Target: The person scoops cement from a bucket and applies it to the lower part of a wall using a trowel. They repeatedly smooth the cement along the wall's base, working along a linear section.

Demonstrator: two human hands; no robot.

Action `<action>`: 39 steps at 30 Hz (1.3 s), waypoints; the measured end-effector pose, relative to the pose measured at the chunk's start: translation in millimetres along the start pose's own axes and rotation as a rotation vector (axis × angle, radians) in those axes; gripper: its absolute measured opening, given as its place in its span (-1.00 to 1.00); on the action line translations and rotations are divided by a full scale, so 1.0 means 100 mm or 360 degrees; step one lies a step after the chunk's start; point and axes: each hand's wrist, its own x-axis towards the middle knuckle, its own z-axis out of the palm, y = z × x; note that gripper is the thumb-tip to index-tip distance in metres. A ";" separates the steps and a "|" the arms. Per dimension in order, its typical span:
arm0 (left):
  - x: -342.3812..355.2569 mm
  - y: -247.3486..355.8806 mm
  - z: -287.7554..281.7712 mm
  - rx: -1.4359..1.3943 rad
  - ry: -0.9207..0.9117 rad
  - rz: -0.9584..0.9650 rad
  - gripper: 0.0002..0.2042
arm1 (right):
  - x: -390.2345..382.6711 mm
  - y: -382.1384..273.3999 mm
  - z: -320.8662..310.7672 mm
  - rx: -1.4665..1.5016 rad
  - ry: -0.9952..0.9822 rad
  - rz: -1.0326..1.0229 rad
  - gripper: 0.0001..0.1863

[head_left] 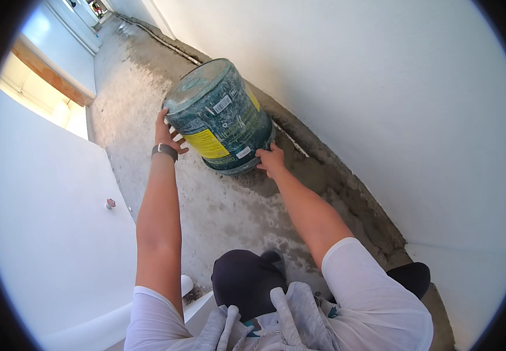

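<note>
A dark green plastic bucket, smeared with pale dust, is tilted over the concrete floor in front of me. Its flat, dusty round end faces up and away, and a yellow label and white stickers show on its side. My left hand, a dark watch on its wrist, presses against the bucket's left side near the upper edge, fingers partly spread. Low on the right, my right hand grips the bucket by its lower rim. The inside of the bucket is hidden.
A white wall runs along the right, with a thin pipe at its foot farther off. On the left, a white wall carries a small red valve handle. Damp, rough concrete lies between them. My knees are bent below.
</note>
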 end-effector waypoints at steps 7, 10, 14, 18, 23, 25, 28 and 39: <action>-0.52 0.10 -0.08 -0.0091 -0.0143 0.0211 0.17 | -0.09 -0.33 -0.08 0.0031 -0.0290 -0.0242 -0.02; -0.80 0.33 -0.48 -0.0333 -0.0201 0.0362 0.09 | -0.35 -0.86 0.13 -0.0260 -0.0395 -0.0411 -0.04; -0.92 -0.05 -1.23 -0.1022 -0.0324 0.0454 -0.02 | -0.89 -1.48 0.54 -0.0933 -0.0275 -0.1093 -0.06; -0.61 -1.09 -1.66 -0.2088 -0.0226 0.0464 -0.24 | -1.68 -1.64 1.16 -0.1235 -0.0203 -0.1845 -0.13; -0.19 -1.96 -1.92 -0.2222 -0.0295 0.0306 -0.44 | -2.48 -1.31 1.66 -0.1543 -0.0218 -0.2371 -0.28; -0.01 -2.09 -1.92 -0.0823 -0.0269 0.0559 -0.50 | -2.49 -1.19 1.78 -0.1614 -0.0179 -0.2514 -0.34; 0.13 -2.36 -1.77 0.1354 0.0263 0.0792 -0.57 | -2.44 -0.90 1.95 -0.1549 -0.0186 -0.2741 -0.44; -0.22 -3.38 -1.91 0.0262 -0.0657 0.0624 -0.74 | -2.03 0.14 1.98 -0.1483 -0.0870 -0.3411 -0.58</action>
